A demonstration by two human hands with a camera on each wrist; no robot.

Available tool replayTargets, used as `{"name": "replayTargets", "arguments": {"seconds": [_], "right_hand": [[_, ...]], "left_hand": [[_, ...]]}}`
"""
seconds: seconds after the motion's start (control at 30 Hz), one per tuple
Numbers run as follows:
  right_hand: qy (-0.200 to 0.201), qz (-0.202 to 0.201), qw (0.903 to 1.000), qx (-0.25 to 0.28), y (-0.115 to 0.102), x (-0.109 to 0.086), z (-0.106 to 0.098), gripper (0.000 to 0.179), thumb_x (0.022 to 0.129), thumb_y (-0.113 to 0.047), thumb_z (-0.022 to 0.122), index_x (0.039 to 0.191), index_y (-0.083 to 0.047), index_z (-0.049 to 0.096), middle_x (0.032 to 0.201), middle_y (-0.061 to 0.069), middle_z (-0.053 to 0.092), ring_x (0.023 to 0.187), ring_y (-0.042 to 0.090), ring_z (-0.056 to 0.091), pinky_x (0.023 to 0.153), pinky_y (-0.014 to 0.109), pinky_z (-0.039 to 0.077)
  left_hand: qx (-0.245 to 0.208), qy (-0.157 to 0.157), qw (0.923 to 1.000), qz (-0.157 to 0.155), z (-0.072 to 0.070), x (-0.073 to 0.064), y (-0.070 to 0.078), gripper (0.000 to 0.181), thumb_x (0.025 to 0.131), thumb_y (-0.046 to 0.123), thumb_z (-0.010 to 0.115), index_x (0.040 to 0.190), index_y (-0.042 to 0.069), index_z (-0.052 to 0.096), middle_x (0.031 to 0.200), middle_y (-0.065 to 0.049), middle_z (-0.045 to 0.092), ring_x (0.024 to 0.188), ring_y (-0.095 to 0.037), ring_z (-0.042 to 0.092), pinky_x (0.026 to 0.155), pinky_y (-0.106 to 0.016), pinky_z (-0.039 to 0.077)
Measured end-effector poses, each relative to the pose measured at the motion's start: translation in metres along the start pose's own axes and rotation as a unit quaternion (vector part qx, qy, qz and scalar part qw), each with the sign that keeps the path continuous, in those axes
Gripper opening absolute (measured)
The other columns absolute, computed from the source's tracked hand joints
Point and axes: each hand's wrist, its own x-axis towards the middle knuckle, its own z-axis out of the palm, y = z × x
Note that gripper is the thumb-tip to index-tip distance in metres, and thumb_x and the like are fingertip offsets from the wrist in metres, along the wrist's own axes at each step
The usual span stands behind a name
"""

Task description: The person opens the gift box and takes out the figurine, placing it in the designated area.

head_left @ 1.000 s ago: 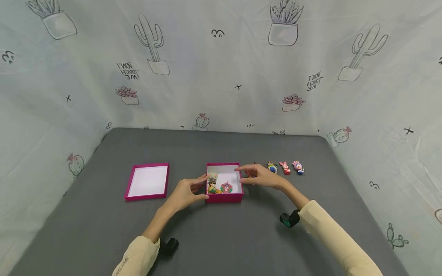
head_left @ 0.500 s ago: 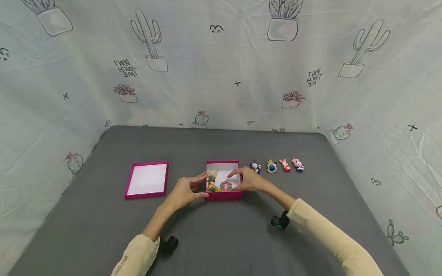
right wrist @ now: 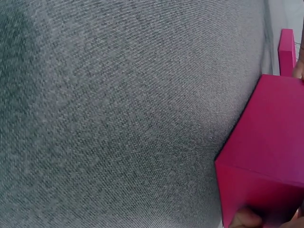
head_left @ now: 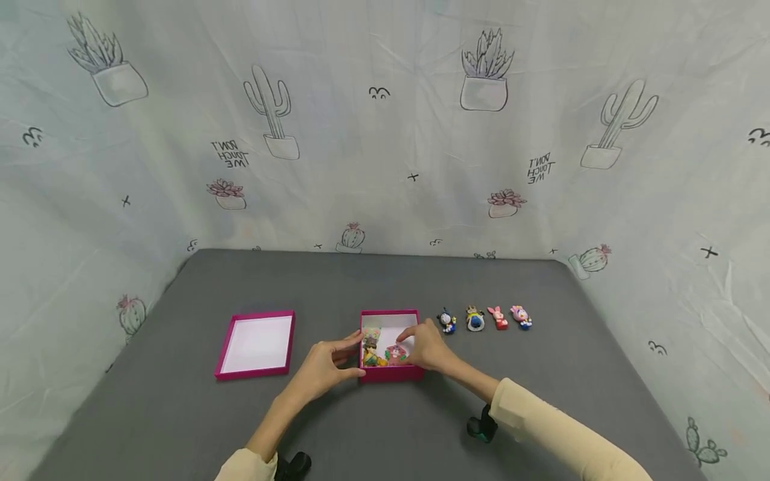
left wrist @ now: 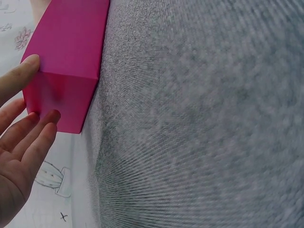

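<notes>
A pink box with a white inside sits in the middle of the table. In it lie a yellow-and-green figurine with a brown top and a pink figurine. My left hand touches the box's left side, fingers fairly straight on the wall and thumb at the front corner; the left wrist view shows this hand too. Over the box's right wall reaches my right hand, its bent index finger and thumb beside the pink figurine. Whether they pinch it cannot be made out. In the right wrist view only some fingertips show.
Left of the box lies its pink-rimmed white lid. A row at the right holds a blue-and-white figurine, a yellow-and-blue one, a pink rabbit figurine and a pink-and-blue one. A patterned curtain hangs behind the grey table.
My right hand has moved left from the box's right wall to the pink figurine inside, uncovering the blue-and-white figurine. The left hand stays on the box. The head view has tilted up.
</notes>
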Motion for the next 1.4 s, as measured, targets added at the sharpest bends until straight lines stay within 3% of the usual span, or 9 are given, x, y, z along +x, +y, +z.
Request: {"name": "replayTargets", "arguments": {"seconds": [0.27, 0.5, 0.6, 0.83, 0.93, 1.1, 1.17, 1.23, 1.4], "right_hand": [[0.031, -0.009, 0.9994, 0.013, -0.002, -0.002, 0.009, 0.038, 0.054, -0.025, 0.095, 0.080, -0.006, 0.076, 0.076, 0.008, 0.064, 0.081, 0.022, 0.045, 0.068, 0.032, 0.043], [0.075, 0.000, 0.9954, 0.059, 0.003, -0.007, 0.000, 0.035, 0.057, -0.021, 0.091, 0.085, -0.009, 0.074, 0.089, 0.007, 0.037, 0.088, 0.020, 0.033, 0.067, 0.031, 0.041], [0.098, -0.023, 0.9918, 0.078, 0.003, -0.007, -0.007, 0.035, 0.059, -0.019, 0.089, 0.089, -0.008, 0.073, 0.091, 0.008, 0.032, 0.090, 0.024, 0.032, 0.067, 0.032, 0.039], [0.076, -0.038, 0.9858, 0.145, -0.003, -0.001, -0.030, 0.044, 0.068, -0.020, 0.086, 0.105, -0.009, 0.065, 0.113, 0.011, 0.050, 0.101, 0.030, 0.049, 0.077, 0.044, 0.050], [0.033, -0.050, 0.9648, 0.256, -0.004, 0.001, -0.041, 0.046, 0.075, -0.011, 0.081, 0.114, -0.006, 0.056, 0.114, 0.012, 0.059, 0.097, 0.025, 0.055, 0.078, 0.043, 0.053], [-0.046, -0.060, 0.8781, 0.472, 0.000, -0.004, -0.056, 0.053, 0.084, 0.006, 0.068, 0.129, -0.001, 0.041, 0.125, 0.021, 0.052, 0.096, 0.020, 0.063, 0.082, 0.040, 0.057], [-0.061, -0.054, 0.8583, 0.507, 0.001, -0.007, -0.059, 0.054, 0.086, 0.005, 0.066, 0.134, 0.000, 0.040, 0.131, 0.023, 0.046, 0.098, 0.021, 0.064, 0.085, 0.043, 0.056], [-0.066, -0.042, 0.8563, 0.510, 0.001, -0.010, -0.059, 0.053, 0.089, 0.001, 0.066, 0.136, 0.002, 0.042, 0.132, 0.023, 0.045, 0.101, 0.021, 0.062, 0.088, 0.043, 0.054], [-0.055, 0.008, 0.8811, 0.470, 0.003, -0.023, -0.058, 0.049, 0.090, -0.012, 0.068, 0.132, 0.006, 0.050, 0.128, 0.017, 0.050, 0.107, 0.017, 0.059, 0.089, 0.030, 0.054]], "left_hand": [[-0.023, -0.001, 0.9997, -0.009, -0.003, -0.006, -0.002, 0.066, 0.073, 0.004, 0.081, 0.133, -0.003, 0.054, 0.141, -0.016, 0.047, 0.115, -0.035, 0.058, 0.089, -0.038, 0.052], [-0.023, -0.017, 0.9995, 0.011, 0.002, 0.002, -0.004, 0.065, 0.076, 0.009, 0.081, 0.134, -0.002, 0.053, 0.142, -0.016, 0.046, 0.114, -0.032, 0.059, 0.090, -0.036, 0.053], [-0.029, -0.021, 0.9993, 0.014, 0.000, 0.006, -0.005, 0.066, 0.075, 0.007, 0.081, 0.134, -0.003, 0.052, 0.142, -0.015, 0.046, 0.114, -0.030, 0.059, 0.089, -0.036, 0.053], [-0.018, -0.021, 0.9993, 0.023, -0.009, 0.010, -0.010, 0.066, 0.075, 0.005, 0.081, 0.134, -0.005, 0.052, 0.141, -0.018, 0.047, 0.112, -0.031, 0.060, 0.087, -0.035, 0.054], [-0.009, -0.016, 0.9996, 0.021, -0.012, 0.011, -0.013, 0.066, 0.074, 0.007, 0.082, 0.133, -0.003, 0.053, 0.140, -0.017, 0.048, 0.113, -0.031, 0.060, 0.087, -0.035, 0.054], [-0.008, -0.010, 0.9998, 0.017, -0.011, 0.012, -0.014, 0.066, 0.074, 0.008, 0.082, 0.133, -0.002, 0.054, 0.139, -0.016, 0.049, 0.115, -0.032, 0.058, 0.088, -0.037, 0.054], [-0.016, -0.007, 0.9997, 0.016, -0.011, 0.013, -0.014, 0.065, 0.074, 0.007, 0.082, 0.133, -0.002, 0.055, 0.139, -0.015, 0.050, 0.116, -0.033, 0.057, 0.088, -0.039, 0.053], [-0.023, -0.006, 0.9996, 0.017, -0.011, 0.013, -0.014, 0.065, 0.074, 0.007, 0.082, 0.132, -0.002, 0.055, 0.138, -0.016, 0.050, 0.116, -0.034, 0.057, 0.088, -0.041, 0.053], [-0.025, -0.006, 0.9996, 0.008, -0.010, 0.013, -0.013, 0.066, 0.073, 0.007, 0.083, 0.132, 0.000, 0.056, 0.138, -0.016, 0.050, 0.118, -0.034, 0.056, 0.088, -0.042, 0.053]]}}
